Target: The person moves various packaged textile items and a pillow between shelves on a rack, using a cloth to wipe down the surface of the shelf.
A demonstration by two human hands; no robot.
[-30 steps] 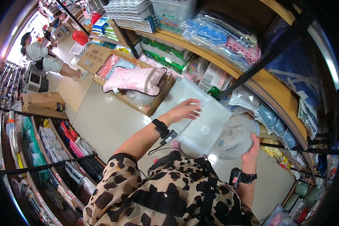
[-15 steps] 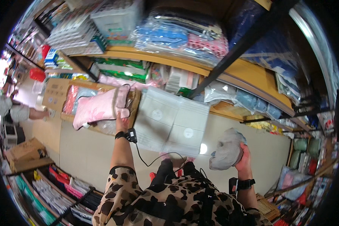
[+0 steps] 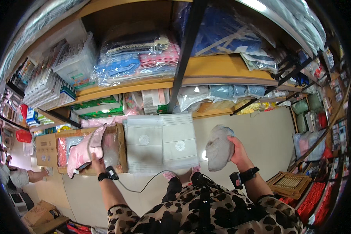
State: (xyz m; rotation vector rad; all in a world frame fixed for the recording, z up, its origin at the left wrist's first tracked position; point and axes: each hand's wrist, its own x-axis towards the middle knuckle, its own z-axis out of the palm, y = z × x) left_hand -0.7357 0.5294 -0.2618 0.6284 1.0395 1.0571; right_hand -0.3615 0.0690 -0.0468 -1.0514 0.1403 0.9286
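My left hand (image 3: 98, 162) grips the right edge of a pink cushion with dark piping (image 3: 83, 154). The cushion is tilted over an open cardboard box (image 3: 122, 150), with a small white tag at its lower edge. My right hand (image 3: 239, 151) holds a bunched grey cloth (image 3: 219, 150) above the floor; its exact kind is hard to make out. Between my hands lie two flat pale grey packages in clear wrap, one (image 3: 144, 152) beside the box and the other (image 3: 179, 144) to its right. Each bears a round white mark.
Shelves (image 3: 218, 68) run along the far side, holding bagged folded textiles (image 3: 138, 62) and a clear plastic bin (image 3: 76, 62). A black post (image 3: 187, 54) stands in front of them. A wooden slatted piece (image 3: 289, 183) is at right. Another person's arm (image 3: 37, 175) shows at far left.
The view has swung to the right. The pink cushion has tipped from lying flatter to a steeper slant in my left hand. The grey cloth now hangs more upright from my right hand.
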